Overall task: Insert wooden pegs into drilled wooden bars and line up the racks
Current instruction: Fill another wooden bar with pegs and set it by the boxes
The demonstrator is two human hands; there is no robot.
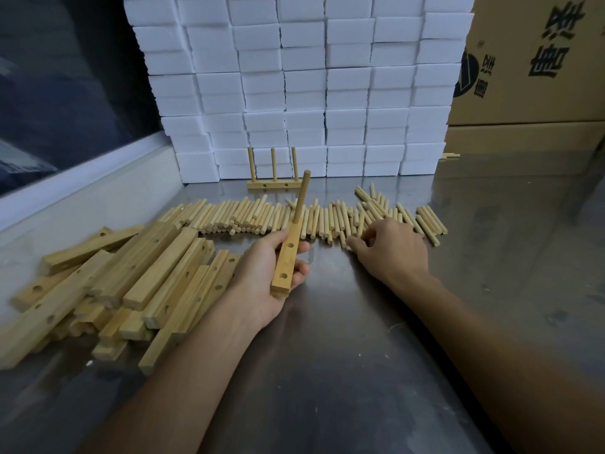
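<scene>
We hold one drilled bar (285, 257) in the left hand (265, 273), fingers curled around its lower half, the bar tilted with its far end raised above the steel table (360, 322). One peg (301, 196) stands seated in the hole at the bar's far end; two further holes on the facing side remain unfilled. Our right hand (389, 247) rests palm down at the near edge of the loose peg row (294, 216), fingertips curled onto the pegs; we cannot tell whether it has one pinched. The unworked bar pile (124, 280) lies to the left of the left hand. One completed rack (274, 172) with three upright pegs stands beyond the peg row, just in front of the stacked white foam blocks (304, 83). Cardboard boxes (537, 70) sit at far right.
</scene>
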